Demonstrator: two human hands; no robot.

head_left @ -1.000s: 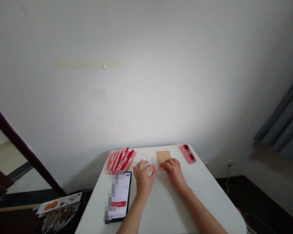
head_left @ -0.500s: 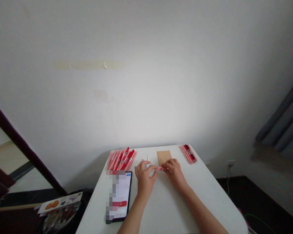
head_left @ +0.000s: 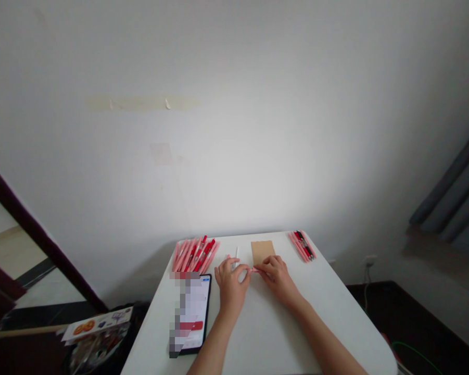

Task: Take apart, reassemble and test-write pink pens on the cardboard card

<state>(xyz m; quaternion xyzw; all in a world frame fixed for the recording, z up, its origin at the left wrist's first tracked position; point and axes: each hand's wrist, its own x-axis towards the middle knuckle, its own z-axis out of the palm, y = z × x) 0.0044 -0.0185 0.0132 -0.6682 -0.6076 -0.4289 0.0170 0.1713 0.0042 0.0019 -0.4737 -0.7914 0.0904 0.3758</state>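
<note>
Left hand (head_left: 233, 287) and right hand (head_left: 278, 277) pinch a pink piece (head_left: 253, 270) from left and right, probably to steady it.

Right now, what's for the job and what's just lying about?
Probably for the job:
slim pink piece, pinched between left hand and right hand
pink and red pens, left
pink, red and black pens, right
tan rectangular card

Seemingly lying about:
black-edged rectangular phone
white printed box

Pink piece (head_left: 253, 270), red-and-pink pens (head_left: 197, 254), tan card (head_left: 262, 250)
</note>
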